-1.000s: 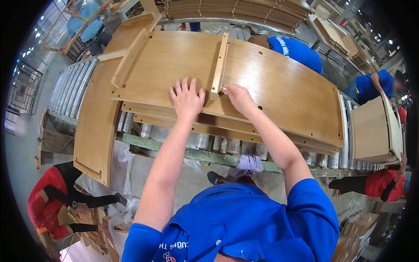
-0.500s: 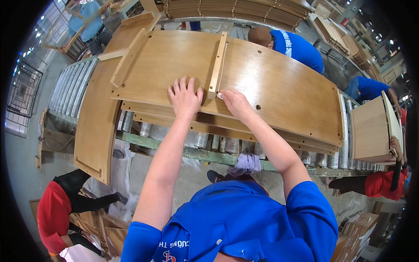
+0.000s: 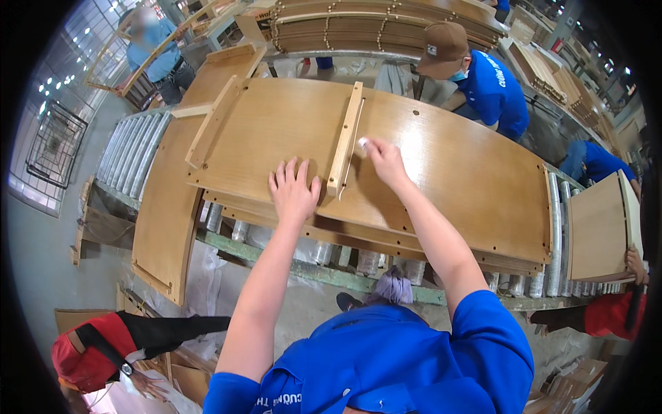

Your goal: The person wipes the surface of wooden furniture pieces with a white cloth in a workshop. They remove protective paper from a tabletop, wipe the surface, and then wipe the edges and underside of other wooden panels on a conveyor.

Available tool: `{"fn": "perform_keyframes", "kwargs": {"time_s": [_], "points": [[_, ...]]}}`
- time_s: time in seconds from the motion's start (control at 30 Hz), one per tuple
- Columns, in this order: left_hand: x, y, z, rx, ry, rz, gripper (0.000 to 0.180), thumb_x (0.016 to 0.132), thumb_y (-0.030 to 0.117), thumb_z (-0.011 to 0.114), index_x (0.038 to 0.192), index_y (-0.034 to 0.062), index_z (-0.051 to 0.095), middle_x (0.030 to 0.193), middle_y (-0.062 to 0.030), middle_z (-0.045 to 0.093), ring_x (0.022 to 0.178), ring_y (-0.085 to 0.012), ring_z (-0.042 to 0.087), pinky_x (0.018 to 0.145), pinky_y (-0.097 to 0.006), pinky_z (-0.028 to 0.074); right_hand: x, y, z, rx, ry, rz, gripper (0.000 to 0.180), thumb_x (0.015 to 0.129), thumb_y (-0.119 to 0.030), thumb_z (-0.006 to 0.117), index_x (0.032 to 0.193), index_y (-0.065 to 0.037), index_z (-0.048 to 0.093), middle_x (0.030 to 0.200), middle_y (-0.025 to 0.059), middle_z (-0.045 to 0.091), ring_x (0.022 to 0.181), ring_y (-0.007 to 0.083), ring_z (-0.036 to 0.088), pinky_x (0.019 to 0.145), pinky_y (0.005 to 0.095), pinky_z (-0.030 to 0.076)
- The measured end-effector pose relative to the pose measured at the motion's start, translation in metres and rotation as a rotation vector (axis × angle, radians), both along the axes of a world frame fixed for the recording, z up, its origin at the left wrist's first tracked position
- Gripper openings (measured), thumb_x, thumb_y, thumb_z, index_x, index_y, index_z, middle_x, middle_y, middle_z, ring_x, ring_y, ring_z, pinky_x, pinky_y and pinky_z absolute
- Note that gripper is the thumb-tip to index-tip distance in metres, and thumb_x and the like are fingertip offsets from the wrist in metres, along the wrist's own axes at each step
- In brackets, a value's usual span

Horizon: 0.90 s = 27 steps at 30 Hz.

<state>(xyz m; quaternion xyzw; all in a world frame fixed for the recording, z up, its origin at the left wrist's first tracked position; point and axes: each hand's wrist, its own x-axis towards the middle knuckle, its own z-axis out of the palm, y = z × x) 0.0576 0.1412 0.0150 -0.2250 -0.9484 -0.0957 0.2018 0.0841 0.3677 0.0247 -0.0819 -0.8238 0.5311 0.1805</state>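
A large brown wooden panel (image 3: 441,179) lies in front of me, with a pale wooden batten (image 3: 346,141) running across it. Fingers spread, my left hand (image 3: 294,192) rests flat on the panel to the left of the batten's near end. My right hand (image 3: 386,162) is closed on a small white piece (image 3: 363,143), just right of the batten; its kind is too small to make out. A thin pale line shows on the panel along the batten's right side. Another batten (image 3: 212,124) stands at the panel's left end.
More panels lie under this one, on a roller conveyor with a green rail (image 3: 303,268). A second brown panel (image 3: 162,221) is at the left. A purple cloth (image 3: 392,286) hangs on the rail. Co-workers stand around, one in a brown cap (image 3: 445,52) across the panel.
My right hand has moved away from me along the batten with the white piece. My left hand stays flat on the panel. The co-worker across the panel has raised their head.
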Motion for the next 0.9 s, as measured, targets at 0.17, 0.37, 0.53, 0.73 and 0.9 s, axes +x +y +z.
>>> {"fn": "perform_keyframes", "kwargs": {"time_s": [0.17, 0.37, 0.53, 0.73, 0.9], "points": [[0.003, 0.018, 0.007, 0.042, -0.008, -0.047, 0.044, 0.082, 0.035, 0.054, 0.122, 0.0152, 0.052, 0.129, -0.0088, 0.046, 0.124, -0.0310, 0.036, 0.103, -0.052, 0.024, -0.092, 0.068, -0.005, 0.126, 0.252, -0.386, 0.022, 0.086, -0.016, 0.056, 0.101, -0.002, 0.064, 0.087, 0.0166, 0.065, 0.080, 0.0313, 0.063, 0.071, 0.0384, 0.049], [0.002, 0.010, 0.008, 0.027, -0.057, -0.016, 0.046, 0.082, 0.037, 0.054, 0.122, 0.0158, 0.052, 0.130, -0.0082, 0.044, 0.125, -0.0304, 0.035, 0.105, -0.052, 0.022, -0.140, 0.066, -0.004, 0.404, 0.222, -0.429, 0.018, 0.087, -0.017, 0.053, 0.092, -0.003, 0.063, 0.086, 0.0177, 0.064, 0.081, 0.0347, 0.061, 0.071, 0.0441, 0.049], [0.001, 0.006, 0.006, 0.049, -0.051, -0.012, 0.045, 0.081, 0.036, 0.054, 0.121, 0.0148, 0.053, 0.129, -0.0085, 0.046, 0.125, -0.0301, 0.035, 0.105, -0.051, 0.021, -0.120, 0.043, -0.008, 0.450, 0.261, -0.350, 0.016, 0.087, -0.017, 0.052, 0.087, -0.004, 0.060, 0.086, 0.0167, 0.063, 0.081, 0.0346, 0.061, 0.071, 0.0439, 0.049], [0.001, 0.006, 0.006, 0.052, -0.024, -0.045, 0.046, 0.082, 0.036, 0.054, 0.121, 0.0132, 0.052, 0.130, -0.0109, 0.045, 0.124, -0.0316, 0.035, 0.104, -0.051, 0.022, -0.065, 0.009, -0.007, 0.472, 0.333, -0.290, 0.013, 0.086, -0.014, 0.053, 0.089, -0.004, 0.062, 0.086, 0.0164, 0.063, 0.079, 0.0349, 0.061, 0.071, 0.0427, 0.049], [0.002, 0.003, 0.008, 0.008, -0.075, -0.067, 0.050, 0.083, 0.039, 0.052, 0.125, 0.0115, 0.049, 0.132, -0.0137, 0.042, 0.126, -0.0336, 0.033, 0.105, -0.052, 0.021, -0.004, -0.038, -0.005, 0.457, 0.298, -0.264, 0.011, 0.085, -0.010, 0.054, 0.089, -0.003, 0.061, 0.080, 0.0164, 0.061, 0.074, 0.0356, 0.060, 0.066, 0.0424, 0.049]]}}
